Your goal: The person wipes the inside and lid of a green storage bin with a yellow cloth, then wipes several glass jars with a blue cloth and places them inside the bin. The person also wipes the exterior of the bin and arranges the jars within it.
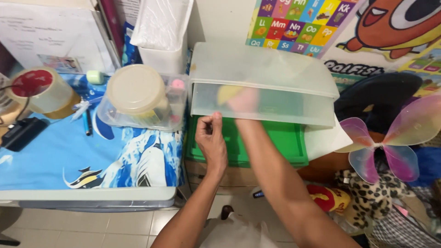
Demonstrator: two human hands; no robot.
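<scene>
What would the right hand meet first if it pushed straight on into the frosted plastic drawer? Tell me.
The right hand, already inside the frosted plastic drawer, points toward a blurred yellow object; that looks first, though depth is unclear.

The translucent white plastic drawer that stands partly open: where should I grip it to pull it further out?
Grip the translucent white plastic drawer at its front panel's lower edge, coming from the front. The left hand already pinches that edge near its left corner; the right hand reaches inside and shows only dimly through the plastic.
</scene>
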